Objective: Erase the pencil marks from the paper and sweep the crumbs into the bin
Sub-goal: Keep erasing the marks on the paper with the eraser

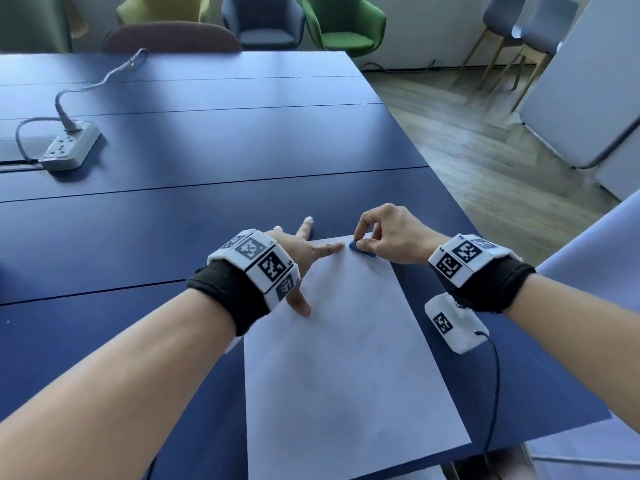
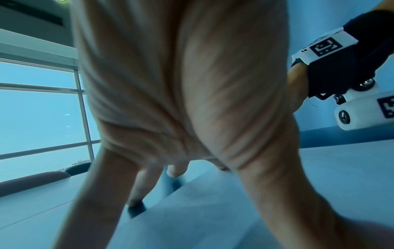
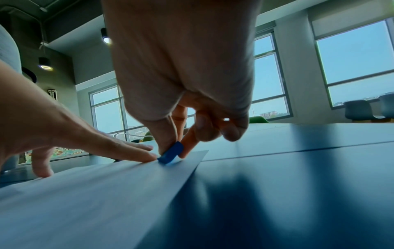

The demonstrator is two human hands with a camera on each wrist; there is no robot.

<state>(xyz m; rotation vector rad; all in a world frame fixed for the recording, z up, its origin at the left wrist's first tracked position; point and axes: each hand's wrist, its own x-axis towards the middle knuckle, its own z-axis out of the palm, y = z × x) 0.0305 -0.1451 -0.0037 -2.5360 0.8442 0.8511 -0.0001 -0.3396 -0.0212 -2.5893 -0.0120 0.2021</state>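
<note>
A white sheet of paper [image 1: 346,358] lies on the dark blue table [image 1: 207,150], running from the near edge toward the middle. My left hand [image 1: 304,258] is spread flat, with straight fingers pressing the sheet's far left part. My right hand [image 1: 377,233] pinches a small blue eraser [image 1: 358,248] between thumb and fingers. The eraser [image 3: 171,152] touches the paper [image 3: 85,193] near its far corner, right beside my left fingertips [image 3: 147,155]. Pencil marks and crumbs are too faint to make out. No bin is in view.
A white power strip [image 1: 71,147] with a grey cable lies at the far left of the table. Chairs stand beyond the far edge, among them a green one [image 1: 343,22]. The table's right edge drops to a wooden floor [image 1: 485,150]. A grey panel [image 1: 588,81] leans at the right.
</note>
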